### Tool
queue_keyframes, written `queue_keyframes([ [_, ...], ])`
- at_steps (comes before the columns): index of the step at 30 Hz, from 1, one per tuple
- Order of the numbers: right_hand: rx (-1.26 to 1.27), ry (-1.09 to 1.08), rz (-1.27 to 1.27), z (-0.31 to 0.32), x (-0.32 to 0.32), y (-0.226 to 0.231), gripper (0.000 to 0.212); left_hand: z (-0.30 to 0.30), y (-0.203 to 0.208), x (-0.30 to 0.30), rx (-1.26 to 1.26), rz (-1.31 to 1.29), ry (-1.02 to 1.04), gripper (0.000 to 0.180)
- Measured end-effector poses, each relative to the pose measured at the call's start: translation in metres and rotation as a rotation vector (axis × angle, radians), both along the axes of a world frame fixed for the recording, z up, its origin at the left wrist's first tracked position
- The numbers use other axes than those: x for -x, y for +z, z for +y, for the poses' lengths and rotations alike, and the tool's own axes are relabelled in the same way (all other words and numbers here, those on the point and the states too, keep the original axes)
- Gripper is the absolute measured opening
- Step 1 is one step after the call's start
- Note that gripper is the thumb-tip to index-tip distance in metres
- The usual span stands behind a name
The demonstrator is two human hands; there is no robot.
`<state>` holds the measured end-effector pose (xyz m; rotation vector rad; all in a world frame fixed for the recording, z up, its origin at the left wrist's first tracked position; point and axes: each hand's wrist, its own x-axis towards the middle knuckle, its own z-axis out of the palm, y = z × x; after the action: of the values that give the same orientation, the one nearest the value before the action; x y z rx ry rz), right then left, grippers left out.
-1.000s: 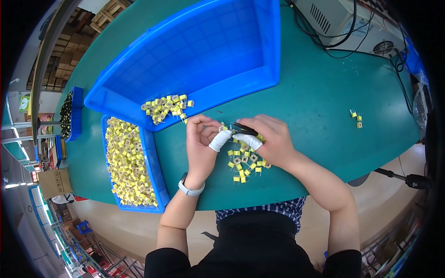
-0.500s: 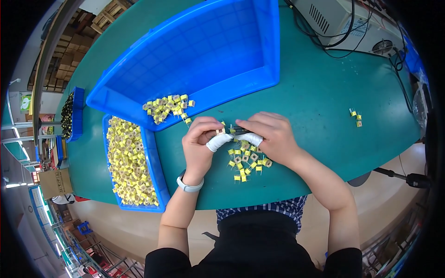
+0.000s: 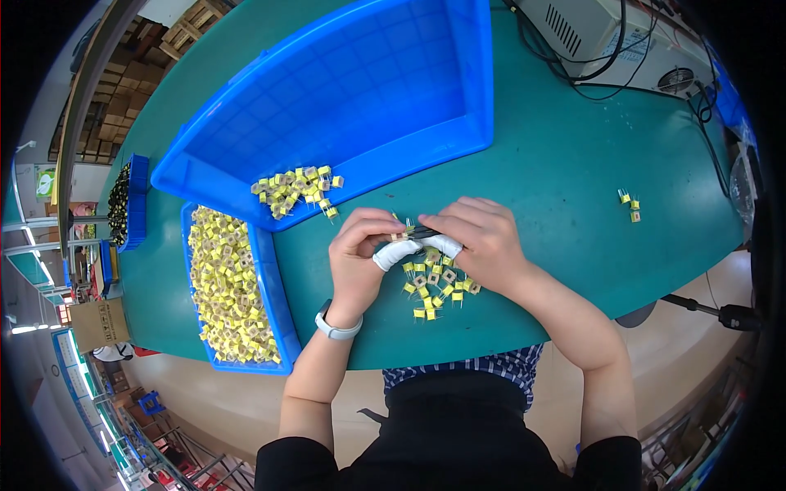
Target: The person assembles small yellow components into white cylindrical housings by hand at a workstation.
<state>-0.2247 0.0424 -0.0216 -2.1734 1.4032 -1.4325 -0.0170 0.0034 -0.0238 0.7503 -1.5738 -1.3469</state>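
My left hand (image 3: 358, 250), a watch on its wrist, pinches a small yellow transformer (image 3: 396, 237), mostly covered by the fingers. Closed around a slim dark hand tool (image 3: 422, 232), my right hand (image 3: 488, 239) brings the tool's tip against that piece; its exact kind is hidden. White wrapping covers both thumbs, which nearly meet. Just below the hands lies a loose group of yellow transformers (image 3: 431, 286) with thin metal pins, on the green table (image 3: 524, 188).
Left of my hands stands a blue bin (image 3: 288, 344) full of transformers. Beyond it, a large blue crate (image 3: 393, 172) lies tipped, a small pile (image 3: 295, 188) at its corner. Several transformers (image 3: 634, 216) lie far right. A cabled metal instrument (image 3: 606, 41) occupies the back right.
My left hand has shifted slightly right, closer to my right hand, with the transformer still pinched. The tool and right hand have barely moved.
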Motion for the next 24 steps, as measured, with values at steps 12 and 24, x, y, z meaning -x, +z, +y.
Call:
queue_keyframes([
  [12,-0.006,0.006,0.01,0.001,-0.0002,-0.0011,0.028,0.0006,-0.0007,-0.0004,0.016,-0.023,-0.007,0.031],
  [24,-0.009,-0.003,-0.017,-0.0007,0.0012,-0.0005,0.027,0.001,-0.0035,0.0017,-0.186,0.175,-0.032,0.035],
])
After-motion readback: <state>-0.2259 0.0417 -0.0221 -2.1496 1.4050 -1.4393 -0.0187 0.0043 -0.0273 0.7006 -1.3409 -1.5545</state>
